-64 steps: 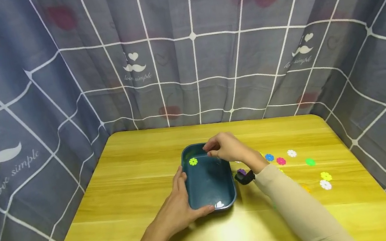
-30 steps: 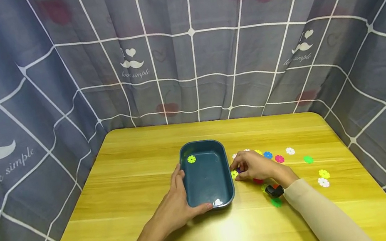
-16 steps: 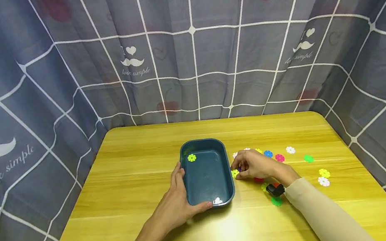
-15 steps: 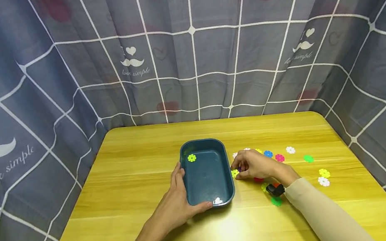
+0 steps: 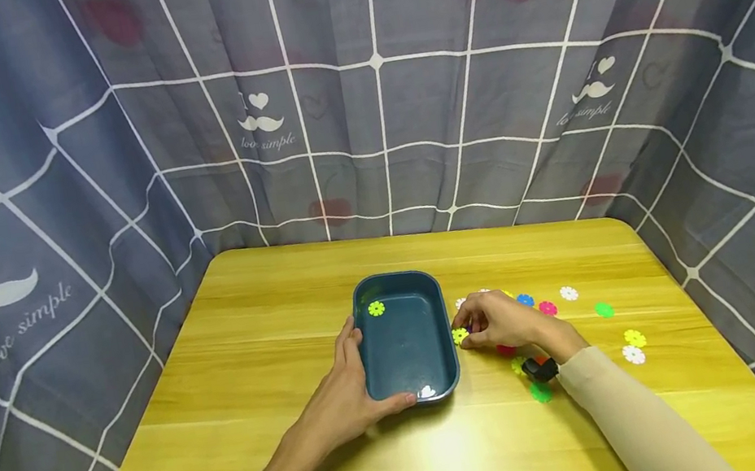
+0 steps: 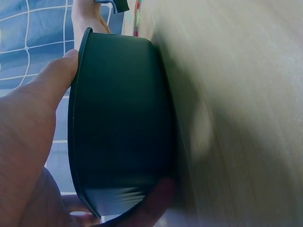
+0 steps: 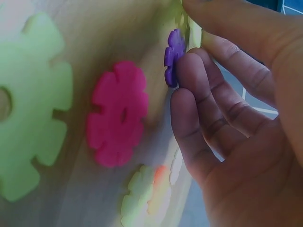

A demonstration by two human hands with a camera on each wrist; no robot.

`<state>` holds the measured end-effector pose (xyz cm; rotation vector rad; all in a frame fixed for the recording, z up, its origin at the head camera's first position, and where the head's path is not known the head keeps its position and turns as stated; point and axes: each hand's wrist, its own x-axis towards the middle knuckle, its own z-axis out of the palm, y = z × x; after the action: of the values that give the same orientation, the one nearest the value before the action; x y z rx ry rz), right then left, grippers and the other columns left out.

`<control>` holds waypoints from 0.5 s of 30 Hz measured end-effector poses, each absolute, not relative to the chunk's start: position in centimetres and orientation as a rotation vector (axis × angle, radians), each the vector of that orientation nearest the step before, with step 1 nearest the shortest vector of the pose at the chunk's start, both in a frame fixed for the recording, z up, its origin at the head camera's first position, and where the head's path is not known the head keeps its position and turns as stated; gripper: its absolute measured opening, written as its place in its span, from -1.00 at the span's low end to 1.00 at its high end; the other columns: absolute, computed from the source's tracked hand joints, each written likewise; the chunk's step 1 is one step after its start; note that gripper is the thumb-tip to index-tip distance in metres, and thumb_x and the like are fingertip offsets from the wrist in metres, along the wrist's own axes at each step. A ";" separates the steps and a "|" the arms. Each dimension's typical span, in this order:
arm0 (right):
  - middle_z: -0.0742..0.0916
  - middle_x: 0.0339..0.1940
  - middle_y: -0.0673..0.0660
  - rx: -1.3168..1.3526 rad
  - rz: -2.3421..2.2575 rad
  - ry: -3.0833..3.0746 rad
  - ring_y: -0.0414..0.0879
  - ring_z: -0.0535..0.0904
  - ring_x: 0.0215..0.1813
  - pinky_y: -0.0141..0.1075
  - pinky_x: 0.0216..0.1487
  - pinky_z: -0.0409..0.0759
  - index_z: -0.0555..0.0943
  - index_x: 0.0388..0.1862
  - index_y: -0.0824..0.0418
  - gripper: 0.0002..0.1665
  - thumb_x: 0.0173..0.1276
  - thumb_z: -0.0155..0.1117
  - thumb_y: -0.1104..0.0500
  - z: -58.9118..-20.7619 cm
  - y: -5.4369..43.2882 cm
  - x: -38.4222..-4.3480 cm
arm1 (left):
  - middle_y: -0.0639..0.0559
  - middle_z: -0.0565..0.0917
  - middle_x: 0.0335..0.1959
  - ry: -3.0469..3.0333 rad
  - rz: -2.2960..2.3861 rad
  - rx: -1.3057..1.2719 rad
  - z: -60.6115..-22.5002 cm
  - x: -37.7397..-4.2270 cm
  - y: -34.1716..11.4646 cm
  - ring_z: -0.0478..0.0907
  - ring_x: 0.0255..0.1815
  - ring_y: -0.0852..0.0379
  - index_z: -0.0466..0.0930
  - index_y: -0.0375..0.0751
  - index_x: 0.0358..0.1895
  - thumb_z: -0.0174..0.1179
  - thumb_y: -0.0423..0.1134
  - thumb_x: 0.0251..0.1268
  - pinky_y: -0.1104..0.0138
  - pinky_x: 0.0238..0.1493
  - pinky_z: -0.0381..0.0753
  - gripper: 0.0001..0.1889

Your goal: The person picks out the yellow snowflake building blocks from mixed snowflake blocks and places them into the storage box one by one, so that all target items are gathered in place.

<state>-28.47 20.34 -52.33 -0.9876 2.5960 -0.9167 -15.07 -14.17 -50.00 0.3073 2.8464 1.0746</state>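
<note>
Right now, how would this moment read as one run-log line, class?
left hand: holds tray | right hand: pinches yellow flower beside tray | inside tray: second flower

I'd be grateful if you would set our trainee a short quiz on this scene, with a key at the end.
1. Multiple choice: which hand holds the dark container?
A) Right
B) Left
C) Neither

2. True or false: three flower discs lie inside the container.

3. Fill in the colour: beside the container, the right hand pinches a ____ flower disc.

Key:
1. B: the left hand grips it, thumb at its near rim.
2. False: only one shows inside, a yellow-green disc toward the far left corner.
3. Yellow.
</note>
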 end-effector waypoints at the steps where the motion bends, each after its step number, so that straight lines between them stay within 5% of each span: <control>1: 0.88 -0.05 0.06 -0.989 -0.921 2.597 -0.34 0.72 -0.23 -0.41 -0.07 0.79 0.92 0.04 0.19 -0.73 0.43 0.79 0.20 -52.3 20.3 -28.5 | -0.37 0.24 0.90 2.844 1.081 0.308 -50.0 -15.1 -14.2 0.56 0.70 -0.45 -0.37 -0.23 0.97 0.74 0.49 0.11 -0.26 0.58 0.70 0.72; 15: 0.89 -0.16 0.01 -0.904 -0.960 2.605 -0.26 0.75 -0.21 -0.37 -0.06 0.79 0.88 0.11 0.19 -0.72 0.48 0.72 0.26 -50.3 20.7 -28.8 | -0.36 0.24 0.90 2.850 1.089 0.312 -50.3 -15.1 -14.3 0.59 0.68 -0.46 -0.34 -0.26 0.97 0.74 0.47 0.12 -0.24 0.54 0.73 0.70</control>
<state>-28.83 20.71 -50.31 -0.9043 2.6052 -0.9602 -15.08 -14.34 -50.35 0.3120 2.8498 1.0889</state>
